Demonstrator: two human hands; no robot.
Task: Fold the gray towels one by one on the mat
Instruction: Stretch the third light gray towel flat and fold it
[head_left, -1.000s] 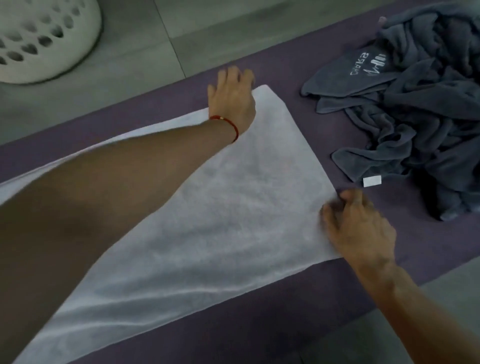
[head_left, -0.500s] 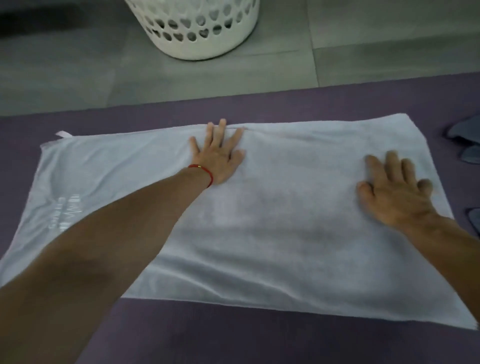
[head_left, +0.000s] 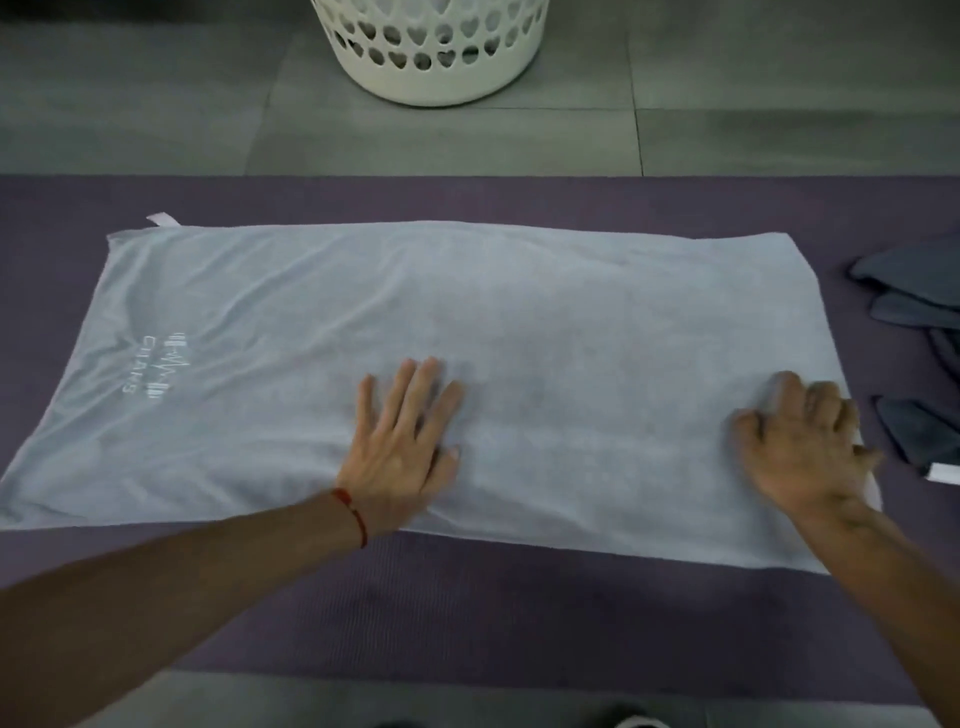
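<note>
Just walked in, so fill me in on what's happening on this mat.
A person is working on a light gray towel spread flat on a purple mat. The left hand lies flat on its middle; the right hand rests at its right edge, fingers bent. No fold shows yet. Darker gray towels wait to the right, and a white laundry basket stands beyond.

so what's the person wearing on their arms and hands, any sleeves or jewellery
Both forearms are bare, with no sleeves in view. The left hand has a thin red string bracelet round its wrist, with a small bead or knot on it. The right hand shows no bracelet, watch or glove. No rings can be made out on either hand.
</note>
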